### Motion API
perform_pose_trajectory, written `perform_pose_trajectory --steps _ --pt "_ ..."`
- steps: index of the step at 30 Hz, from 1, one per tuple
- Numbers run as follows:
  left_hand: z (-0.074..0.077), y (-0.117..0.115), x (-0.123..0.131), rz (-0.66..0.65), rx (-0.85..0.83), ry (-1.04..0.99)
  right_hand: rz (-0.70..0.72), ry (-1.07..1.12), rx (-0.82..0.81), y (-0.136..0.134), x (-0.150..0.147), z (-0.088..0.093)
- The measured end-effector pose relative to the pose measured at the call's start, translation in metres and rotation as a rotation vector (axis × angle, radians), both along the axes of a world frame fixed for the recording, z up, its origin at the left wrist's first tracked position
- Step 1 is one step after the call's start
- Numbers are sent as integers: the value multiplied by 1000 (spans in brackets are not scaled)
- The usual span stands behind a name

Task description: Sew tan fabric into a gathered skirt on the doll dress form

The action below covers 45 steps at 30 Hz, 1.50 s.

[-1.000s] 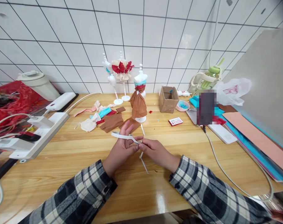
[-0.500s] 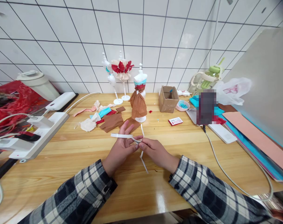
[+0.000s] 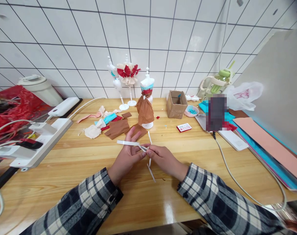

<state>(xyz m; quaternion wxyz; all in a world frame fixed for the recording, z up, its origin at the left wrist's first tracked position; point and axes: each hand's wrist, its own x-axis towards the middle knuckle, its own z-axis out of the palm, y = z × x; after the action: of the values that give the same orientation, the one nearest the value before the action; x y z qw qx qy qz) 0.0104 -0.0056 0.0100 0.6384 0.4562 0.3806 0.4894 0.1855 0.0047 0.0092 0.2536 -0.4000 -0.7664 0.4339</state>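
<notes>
A narrow white strip (image 3: 127, 143), which looks like paper or tape, runs between my hands over the middle of the table. My left hand (image 3: 128, 155) pinches it between thumb and fingers, with one end sticking out to the left. With thumb and forefinger closed, my right hand (image 3: 160, 157) grips the strip where it bends near the left fingertips. Another white strip length (image 3: 151, 173) trails below the hands; whether it joins the held piece is hidden. Beyond my fingers stands a small dress form (image 3: 145, 109) wearing a brown crepe skirt and blue and red bands.
Crepe paper scraps (image 3: 117, 128) lie at left of centre, near two more dress forms (image 3: 128, 73). A cardboard box (image 3: 176, 107), a pink bowl (image 3: 191, 111) and a small red-white box (image 3: 184, 127) are to the right. A power strip (image 3: 44, 143) and cables flank the left.
The strip has shifted slightly at my fingertips, its fold looking a little more open. Both hands stay in almost the same place.
</notes>
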Motion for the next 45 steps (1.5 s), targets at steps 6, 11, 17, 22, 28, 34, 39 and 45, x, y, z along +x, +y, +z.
perform_pose_trajectory --steps 6,11,17,22,28,34,39,45 --pt "1 0 -1 19 -14 -6 -2 -51 -16 3 3 -4" --pt "3 0 -1 -6 10 32 21 5 -30 2 3 -3" --pt "4 0 -2 -17 16 23 5 18 -29 2 4 0" --pt "4 -1 -2 -45 22 29 -65 -40 -6 5 6 -2" --pt "2 -1 -1 -20 9 -29 -15 -121 8 9 9 -2" --pt "5 5 -5 102 -1 -63 154 -184 -15 21 36 15" --pt "4 2 -1 38 7 56 -106 -235 124 23 43 23" --pt "2 -8 6 -143 29 148 -194 -576 307 9 21 24"
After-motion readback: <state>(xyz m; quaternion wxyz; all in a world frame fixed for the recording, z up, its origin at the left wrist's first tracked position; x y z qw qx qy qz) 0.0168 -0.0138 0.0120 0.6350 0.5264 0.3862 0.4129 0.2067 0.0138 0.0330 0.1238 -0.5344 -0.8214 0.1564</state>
